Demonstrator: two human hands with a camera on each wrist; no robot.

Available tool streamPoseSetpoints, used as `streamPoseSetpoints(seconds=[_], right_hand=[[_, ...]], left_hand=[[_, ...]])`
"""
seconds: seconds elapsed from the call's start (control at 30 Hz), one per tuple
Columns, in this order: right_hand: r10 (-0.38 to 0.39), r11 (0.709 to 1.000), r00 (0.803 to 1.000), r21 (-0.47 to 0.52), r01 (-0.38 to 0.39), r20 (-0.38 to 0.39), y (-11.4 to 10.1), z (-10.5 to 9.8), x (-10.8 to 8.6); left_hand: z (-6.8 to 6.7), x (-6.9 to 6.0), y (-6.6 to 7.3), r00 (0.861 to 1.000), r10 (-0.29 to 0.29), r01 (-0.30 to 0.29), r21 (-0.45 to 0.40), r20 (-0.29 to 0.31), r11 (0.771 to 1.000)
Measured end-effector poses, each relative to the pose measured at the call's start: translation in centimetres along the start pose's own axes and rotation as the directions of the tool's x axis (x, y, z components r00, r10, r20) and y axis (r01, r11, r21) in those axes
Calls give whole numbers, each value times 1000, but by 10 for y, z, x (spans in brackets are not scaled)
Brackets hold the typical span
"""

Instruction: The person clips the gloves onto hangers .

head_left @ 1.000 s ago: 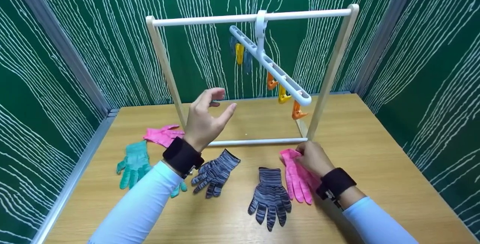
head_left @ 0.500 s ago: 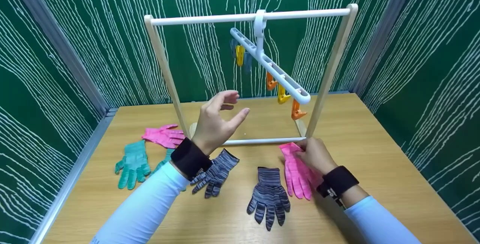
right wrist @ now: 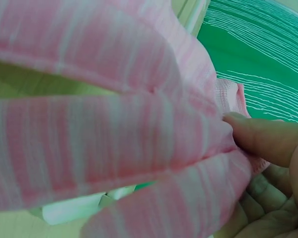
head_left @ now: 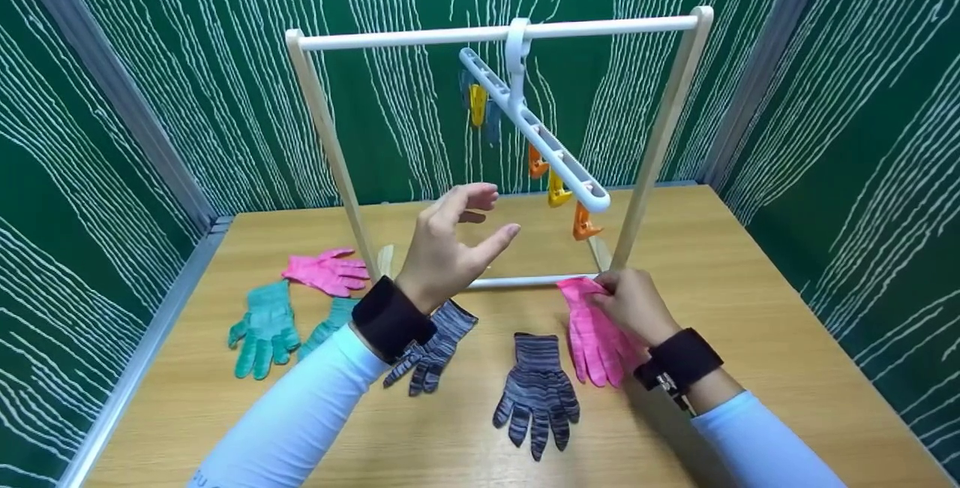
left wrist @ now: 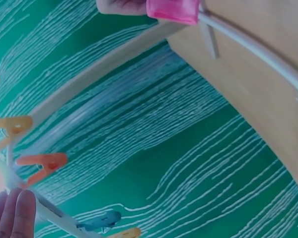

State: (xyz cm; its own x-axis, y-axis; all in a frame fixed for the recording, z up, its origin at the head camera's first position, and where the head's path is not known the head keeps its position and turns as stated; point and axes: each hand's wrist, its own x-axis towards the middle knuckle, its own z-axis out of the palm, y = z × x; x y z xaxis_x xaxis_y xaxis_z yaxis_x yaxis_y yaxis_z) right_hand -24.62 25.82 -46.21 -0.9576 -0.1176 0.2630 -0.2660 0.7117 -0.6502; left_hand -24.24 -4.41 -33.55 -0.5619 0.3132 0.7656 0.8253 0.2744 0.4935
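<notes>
My right hand [head_left: 637,311] pinches a pink knit glove [head_left: 589,334] near its cuff, and the glove's fingers hang down. In the right wrist view the glove [right wrist: 104,144] fills most of the picture, with my thumb [right wrist: 268,139] pressed on it. Up in the air, my left hand [head_left: 454,248] is empty, thumb and fingers spread apart. Ahead of it hangs a pale blue clip hanger [head_left: 515,103]. Its near half bears an orange clip [head_left: 583,224], a yellow clip [head_left: 556,191] and another orange clip [head_left: 536,164]; blue and yellow clips are at the far half.
A wooden stand [head_left: 412,39] carries the hanger on its top rail. On the table [head_left: 750,368] lie two grey striped gloves [head_left: 536,383], two green gloves [head_left: 266,326], one partly behind my left forearm, and another pink glove [head_left: 330,272]. Green walls enclose the table.
My left hand has moved right, toward the hanger's near end. The right hand has moved slightly up and away with the pink glove. The hanger's near end has swung slightly left.
</notes>
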Motion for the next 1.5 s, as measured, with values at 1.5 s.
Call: streamPoseSetpoints(seconds=[1.5], right_hand=[[-48,997,990,55,56,-134,-50,-24,-8]], left_hand=[[23,16,32,988,97,-81,-136,119,987]])
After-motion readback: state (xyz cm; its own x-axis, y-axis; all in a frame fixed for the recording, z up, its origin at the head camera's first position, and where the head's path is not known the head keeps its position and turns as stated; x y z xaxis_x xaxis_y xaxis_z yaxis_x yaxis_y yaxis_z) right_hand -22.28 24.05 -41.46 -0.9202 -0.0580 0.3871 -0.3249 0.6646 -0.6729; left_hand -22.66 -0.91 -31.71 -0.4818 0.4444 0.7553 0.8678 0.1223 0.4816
